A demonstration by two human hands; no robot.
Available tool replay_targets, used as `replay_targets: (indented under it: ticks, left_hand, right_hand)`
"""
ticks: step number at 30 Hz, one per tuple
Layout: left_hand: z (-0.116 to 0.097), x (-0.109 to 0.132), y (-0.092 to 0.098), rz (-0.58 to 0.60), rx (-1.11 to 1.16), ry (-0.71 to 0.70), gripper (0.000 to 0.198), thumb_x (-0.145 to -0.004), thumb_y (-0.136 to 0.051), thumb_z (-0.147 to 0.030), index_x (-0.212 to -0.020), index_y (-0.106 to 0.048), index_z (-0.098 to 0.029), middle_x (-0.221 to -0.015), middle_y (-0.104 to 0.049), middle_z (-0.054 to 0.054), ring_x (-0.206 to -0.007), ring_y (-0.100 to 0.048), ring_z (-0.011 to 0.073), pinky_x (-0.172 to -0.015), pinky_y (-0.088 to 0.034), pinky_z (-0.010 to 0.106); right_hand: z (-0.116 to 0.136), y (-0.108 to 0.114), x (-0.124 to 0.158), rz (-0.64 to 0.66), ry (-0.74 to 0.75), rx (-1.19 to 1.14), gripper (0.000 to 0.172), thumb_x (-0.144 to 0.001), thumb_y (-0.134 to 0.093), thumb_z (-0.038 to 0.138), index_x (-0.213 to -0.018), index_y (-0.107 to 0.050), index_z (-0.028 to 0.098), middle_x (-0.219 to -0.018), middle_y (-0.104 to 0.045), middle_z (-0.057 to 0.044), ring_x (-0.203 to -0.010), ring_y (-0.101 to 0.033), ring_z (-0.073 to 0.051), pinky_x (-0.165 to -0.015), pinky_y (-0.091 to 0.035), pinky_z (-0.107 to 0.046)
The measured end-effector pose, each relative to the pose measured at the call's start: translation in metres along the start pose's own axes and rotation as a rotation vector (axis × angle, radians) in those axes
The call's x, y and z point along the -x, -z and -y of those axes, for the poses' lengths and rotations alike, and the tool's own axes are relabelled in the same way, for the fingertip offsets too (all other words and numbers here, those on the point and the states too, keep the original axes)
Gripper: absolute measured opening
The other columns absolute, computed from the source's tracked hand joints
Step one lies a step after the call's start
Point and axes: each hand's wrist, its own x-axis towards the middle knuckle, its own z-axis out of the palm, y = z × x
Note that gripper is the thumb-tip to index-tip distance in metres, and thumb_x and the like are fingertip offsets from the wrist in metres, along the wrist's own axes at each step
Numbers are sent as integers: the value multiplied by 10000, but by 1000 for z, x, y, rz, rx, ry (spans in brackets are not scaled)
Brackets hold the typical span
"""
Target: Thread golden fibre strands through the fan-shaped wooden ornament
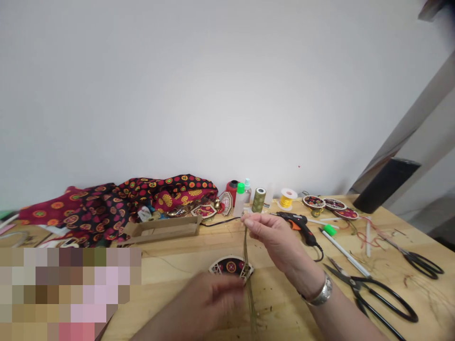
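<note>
Handwork at a wooden table (170,265), read from the near edge outward. Nearest, the left hand (209,297) is seen blurred at the lower run of the olive strands (246,246); whether its fingers are closed on them cannot be told. Just beyond it, a fan-shaped ornament (231,266) is laid flat, and its right part is crossed by the strands. Above, the strands are pinched at their top end between thumb and fingertips of the right hand (273,237), which is raised clear of the table. For clean work, the bundle is best held taut and untwisted, with a firm upper pinch while the lower end is handled. Black scissors (373,293) are laid to the right, and a glue gun (298,222) lies behind the right hand. Farther back, a cardboard box (163,228), patterned fabric (142,199), a thread spool (259,200) and a yellow spool (287,199) are ranged along the wall (213,94).
</note>
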Motion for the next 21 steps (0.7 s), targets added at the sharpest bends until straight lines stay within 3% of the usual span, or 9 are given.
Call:
replay_targets:
  ticks: [2,3,4,5,7,9,12,16,21]
  left_hand:
    - [-1,-13,9,-463,-176,-62,212,-733,-574,-329,-889,-679,-231,-969,-668,22,-960,-559,226,-845,-413,305]
    - [-2,-19,10,-622,-217,-121,249,-727,-583,-318,-940,-664,-217,-1077,-625,42,-1039,-513,233,-905,-367,319]
    - [-4,-25,10,-694,-202,-172,275,-730,-581,-314,-975,-650,-209,-1132,-591,54,-1054,-497,230,-915,-354,319]
    - [-5,-30,8,-678,-141,-176,307,-732,-584,-314,-1019,-632,-216,-1114,-596,53,-994,-527,212,-862,-390,301]
    - [-6,-36,0,-498,93,-91,332,-744,-581,-326,-1054,-616,-214,-946,-651,45,-778,-567,162,-682,-439,251]
    - [-4,-37,-8,-354,258,-4,349,-742,-591,-339,-1057,-622,-193,-803,-664,37,-581,-499,102,-528,-388,203]
    - [6,-37,-12,-338,372,62,286,-728,-616,-337,-928,-678,-143,-752,-665,59,-503,-413,57,-478,-328,180]
    - [16,-37,-10,-319,487,141,243,-714,-631,-332,-775,-697,-106,-692,-659,78,-451,-374,38,-431,-266,175]
    - [17,-39,-9,-377,517,139,229,-710,-631,-322,-677,-690,-103,-608,-635,59,-423,-339,29,-412,-231,173]
  right_hand:
    - [0,-2,1,16,36,24,151,-652,-702,302,-692,-680,157,-837,-613,-31,-781,-506,-135,-760,-361,-278]
    - [-1,-4,2,24,53,40,141,-648,-705,296,-678,-680,161,-885,-606,-36,-847,-507,-152,-799,-355,-289]
    - [-1,-6,2,36,68,61,131,-646,-706,291,-670,-681,165,-922,-595,-39,-899,-502,-165,-830,-347,-299]
    - [-2,-8,3,48,84,84,122,-647,-703,289,-668,-683,170,-945,-582,-39,-929,-496,-172,-851,-341,-306]
    - [-4,-12,4,62,109,119,107,-644,-702,284,-656,-684,178,-960,-554,-33,-941,-491,-171,-864,-339,-307]
    - [-7,-14,4,64,97,123,116,-631,-707,288,-619,-677,177,-952,-528,-30,-908,-498,-168,-821,-364,-297]
    - [-12,-16,5,45,38,94,152,-609,-721,298,-572,-660,164,-928,-515,-36,-881,-503,-172,-749,-390,-280]
    - [-17,-15,4,8,35,77,140,-618,-720,286,-619,-660,160,-907,-547,-27,-877,-503,-159,-784,-369,-262]
    - [-22,-11,5,69,-7,83,204,-746,-608,344,-677,-630,154,-701,-539,12,-683,-465,-103,-682,-356,-238]
